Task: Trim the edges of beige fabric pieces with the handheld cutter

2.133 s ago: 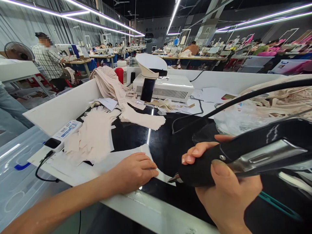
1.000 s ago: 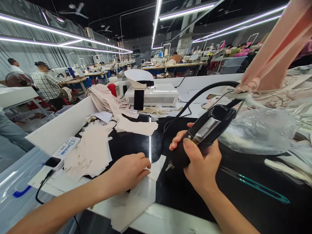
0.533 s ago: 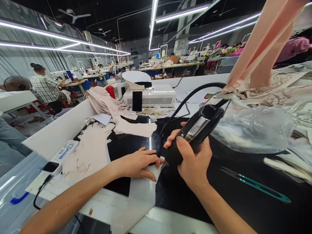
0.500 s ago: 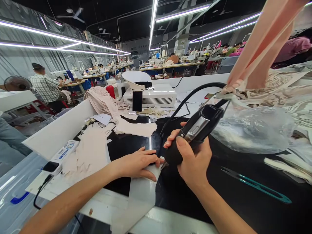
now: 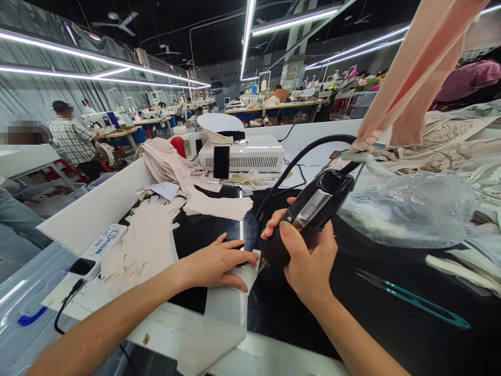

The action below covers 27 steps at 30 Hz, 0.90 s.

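My right hand (image 5: 307,261) is closed round a black corded hand tool (image 5: 309,211) with a silver trigger plate; its tip points down at the black table top (image 5: 313,313). My left hand (image 5: 217,261) lies on a pale sheet (image 5: 225,308) that hangs over the table's near edge, fingers stretched out flat, fingertips close to the tool's tip. The tool's black cable (image 5: 305,151) arches up and back to the right.
A stack of beige cut fabric pieces (image 5: 146,240) lies left, a folded beige pile (image 5: 168,156) behind it. A white machine (image 5: 242,151) stands at the back. Teal scissors (image 5: 415,300) lie right, near a clear plastic bag (image 5: 407,209). Other people work at distant tables.
The tool has come down from close to the camera to the table. My left hand slid right along the sheet to the tool's tip and spread flat.
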### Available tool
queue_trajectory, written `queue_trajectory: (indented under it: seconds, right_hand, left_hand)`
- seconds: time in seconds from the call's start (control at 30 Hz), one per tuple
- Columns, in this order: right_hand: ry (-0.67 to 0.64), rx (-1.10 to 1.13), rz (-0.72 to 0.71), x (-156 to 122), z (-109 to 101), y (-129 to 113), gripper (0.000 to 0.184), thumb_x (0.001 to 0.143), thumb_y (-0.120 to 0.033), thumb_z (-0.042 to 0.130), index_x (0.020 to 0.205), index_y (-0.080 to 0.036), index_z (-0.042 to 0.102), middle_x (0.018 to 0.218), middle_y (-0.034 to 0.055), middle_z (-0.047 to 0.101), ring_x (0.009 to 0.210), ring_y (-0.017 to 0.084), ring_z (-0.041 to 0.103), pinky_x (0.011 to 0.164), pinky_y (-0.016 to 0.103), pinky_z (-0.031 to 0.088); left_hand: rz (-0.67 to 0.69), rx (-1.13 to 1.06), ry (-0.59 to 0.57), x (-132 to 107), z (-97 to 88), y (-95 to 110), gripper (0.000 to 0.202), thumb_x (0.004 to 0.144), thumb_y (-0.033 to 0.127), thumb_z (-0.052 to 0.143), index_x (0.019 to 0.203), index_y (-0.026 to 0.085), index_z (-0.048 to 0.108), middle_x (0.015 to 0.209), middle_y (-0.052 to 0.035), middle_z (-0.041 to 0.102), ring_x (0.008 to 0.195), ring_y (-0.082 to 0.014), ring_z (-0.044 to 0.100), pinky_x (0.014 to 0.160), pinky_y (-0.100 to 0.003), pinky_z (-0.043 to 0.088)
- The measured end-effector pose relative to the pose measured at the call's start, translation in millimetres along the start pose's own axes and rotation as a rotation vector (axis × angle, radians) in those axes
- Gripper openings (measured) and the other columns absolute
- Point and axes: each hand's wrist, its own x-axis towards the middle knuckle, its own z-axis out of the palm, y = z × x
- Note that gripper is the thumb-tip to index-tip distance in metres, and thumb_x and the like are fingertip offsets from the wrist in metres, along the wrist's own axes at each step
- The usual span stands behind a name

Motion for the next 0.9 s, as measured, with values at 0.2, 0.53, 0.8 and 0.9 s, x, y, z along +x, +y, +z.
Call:
queue_trajectory:
  seconds: [0.2, 0.53, 0.8, 0.9]
  right_hand:
    - [-0.004, -0.012, 0.000, 0.1, 0.1, 1.1, 0.045, 0.102, -0.055, 0.104, 0.128, -0.031, 0.076, 0.092, -0.0042, 0.082, 0.066, 0.019, 0.077, 0.065, 0.034, 0.072]
    - [0.006, 0.025, 0.009, 1.5, 4.0, -2.1, 0.050, 0.100, -0.062, 0.108, 0.127, -0.033, 0.079, 0.092, -0.0052, 0.083, 0.065, 0.019, 0.078, 0.066, 0.033, 0.072]
    - [-0.005, 0.016, 0.017, -1.7, 5.1, -0.8, 0.037, 0.103, -0.045, 0.102, 0.125, -0.031, 0.078, 0.091, -0.0048, 0.083, 0.065, 0.019, 0.078, 0.065, 0.034, 0.073]
    - [-0.005, 0.024, 0.029, -3.3, 5.6, -2.5, 0.040, 0.103, -0.048, 0.103, 0.128, -0.032, 0.076, 0.091, -0.0049, 0.082, 0.065, 0.020, 0.077, 0.065, 0.036, 0.073]
  left_hand:
    - [-0.010, 0.078, -0.032, 0.1, -1.8, 4.0, 0.045, 0.126, 0.050, 0.091, 0.165, 0.035, 0.077, 0.194, -0.0078, 0.069, 0.198, -0.0447, 0.037, 0.157, -0.092, 0.023]
    - [0.027, 0.129, 0.008, 1.8, -2.4, 4.9, 0.038, 0.125, 0.045, 0.091, 0.160, 0.035, 0.082, 0.184, -0.0074, 0.078, 0.193, -0.0449, 0.049, 0.155, -0.092, 0.029]
    - [0.005, 0.117, -0.021, 2.8, -3.0, 7.2, 0.037, 0.127, 0.042, 0.087, 0.162, 0.033, 0.079, 0.177, -0.0089, 0.083, 0.194, -0.0443, 0.046, 0.156, -0.092, 0.026]
    - [-0.004, 0.104, -0.028, 2.7, -4.2, 8.7, 0.035, 0.127, 0.043, 0.088, 0.160, 0.034, 0.079, 0.179, -0.0074, 0.081, 0.195, -0.0433, 0.045, 0.157, -0.091, 0.025]
